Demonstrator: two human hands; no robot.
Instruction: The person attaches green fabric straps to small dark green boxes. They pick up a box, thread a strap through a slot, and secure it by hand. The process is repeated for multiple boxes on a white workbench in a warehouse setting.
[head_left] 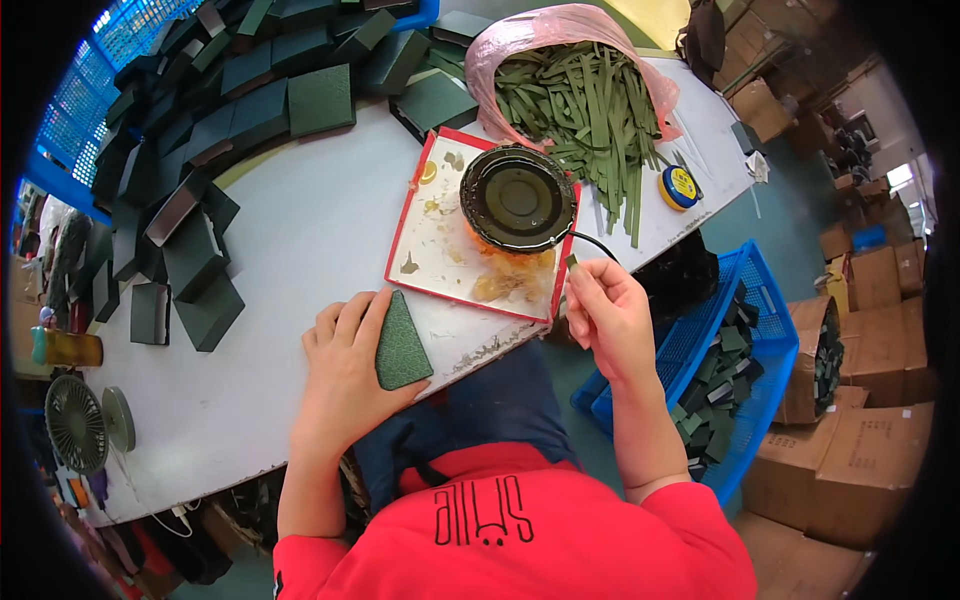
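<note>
My left hand (345, 350) is wrapped around a dark green textured box (402, 345) at the table's near edge. Its thumb lies along the near side and the fingers over the far left side. To the right, my right hand (612, 312) pinches a small green strip (571, 261), of which only a short end shows above the fingertips. Just beyond that hand, a round black pot (520, 198) with dark shiny liquid stands on a white board with red edges (425, 283), stained with amber drips. A black cord runs from the pot.
A pink plastic bag (487, 75) spills green strips (610, 120) at the back. Many dark green boxes (320, 100) are heaped at the left. A blue-and-yellow round tin (678, 187) sits at right. Blue crate (775, 345), cartons (870, 450) and a small fan (76, 424) surround the table.
</note>
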